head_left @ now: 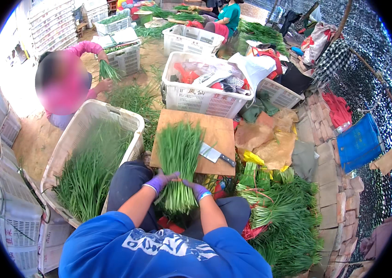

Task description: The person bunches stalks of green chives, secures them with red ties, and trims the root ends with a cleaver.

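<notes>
A thick bunch of garlic chives [179, 150] is between my purple-gloved hands, its pale cut ends toward me and its green leaves spread over a wooden board [219, 129]. My left hand [161, 181] grips the bunch's left side near the stems. Around its right side, slightly lower, closes my right hand [197, 189]; its fingertips are partly hidden. Just right of the leaves, a knife [217, 154] with a broad blade and dark handle lies on the board, apart from both hands.
Left of my knee stands a white crate [138, 127] of loose chives [91, 180]. Tied chive bunches [284, 217] are piled at my right. Beyond the board is a crate [205, 99] of bags. A person in pink [66, 83] holds chives at far left; others sit farther back.
</notes>
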A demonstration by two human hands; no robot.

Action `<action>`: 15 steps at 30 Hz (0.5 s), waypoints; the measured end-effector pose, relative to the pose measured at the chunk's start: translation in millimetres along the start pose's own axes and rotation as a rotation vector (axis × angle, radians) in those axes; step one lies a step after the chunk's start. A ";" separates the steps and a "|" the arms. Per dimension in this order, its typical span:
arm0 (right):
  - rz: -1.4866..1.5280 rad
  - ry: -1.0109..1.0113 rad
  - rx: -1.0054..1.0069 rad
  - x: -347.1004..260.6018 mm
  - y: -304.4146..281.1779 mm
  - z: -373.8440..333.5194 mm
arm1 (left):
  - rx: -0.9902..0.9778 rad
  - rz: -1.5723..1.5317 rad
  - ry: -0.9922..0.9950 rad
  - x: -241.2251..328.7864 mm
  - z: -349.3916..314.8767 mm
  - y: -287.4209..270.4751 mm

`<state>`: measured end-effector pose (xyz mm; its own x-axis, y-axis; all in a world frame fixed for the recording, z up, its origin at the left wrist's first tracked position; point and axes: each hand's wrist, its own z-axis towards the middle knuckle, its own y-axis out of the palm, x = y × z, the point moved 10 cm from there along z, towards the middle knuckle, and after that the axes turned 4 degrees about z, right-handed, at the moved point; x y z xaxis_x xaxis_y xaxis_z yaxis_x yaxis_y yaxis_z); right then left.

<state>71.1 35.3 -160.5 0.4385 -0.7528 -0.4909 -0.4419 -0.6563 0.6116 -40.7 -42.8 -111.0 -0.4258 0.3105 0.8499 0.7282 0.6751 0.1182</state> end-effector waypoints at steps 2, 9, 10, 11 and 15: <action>-0.086 0.141 0.085 0.6 45.5 -49.5 | 0.218 -0.211 -0.020 -34.0 -22.9 7.0; -0.264 -0.395 0.285 -38.0 97.8 -89.8 | 0.474 -0.217 0.118 -9.8 -56.7 -9.4; -0.223 -0.534 0.293 -58.4 110.1 -100.3 | 0.511 -0.142 0.192 13.6 -59.8 -14.1; -0.267 -0.645 0.250 -82.4 127.2 -102.9 | 0.464 -0.231 0.360 54.8 -68.8 -12.7; -0.395 -0.984 0.183 -207.3 171.0 -136.8 | 0.318 -0.444 0.664 216.6 -93.3 25.7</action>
<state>11.6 86.2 130.8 -0.2103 -0.1425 -0.9672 -0.5531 -0.7984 0.2379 -64.1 -20.6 124.1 -0.1606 -0.4158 0.8952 0.3410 0.8277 0.4456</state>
